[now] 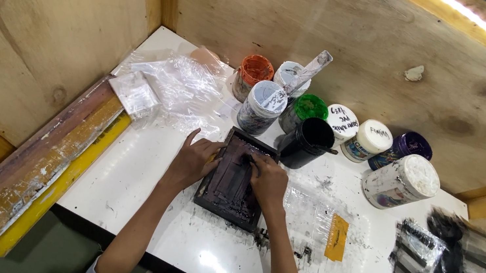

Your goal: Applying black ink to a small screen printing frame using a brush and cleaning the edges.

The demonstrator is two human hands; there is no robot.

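I saw the small dark screen frame (234, 178) flat on the white table (146, 193), mid-job. Left hand (193, 162) pressed its edge, fingers spread; right hand (267, 181) curled over the mesh, grip unclear. Printed black strips (413, 256) lay stacked aside.

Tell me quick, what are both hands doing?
Left hand: open, fingers spread, pressing on the dark frame.
Right hand: curled on the frame; whether it grips anything cannot be told.

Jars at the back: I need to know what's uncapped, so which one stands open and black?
The black jar, just right of the dark frame under both hands. Its mouth is open; the white-lidded jars beside it are capped.
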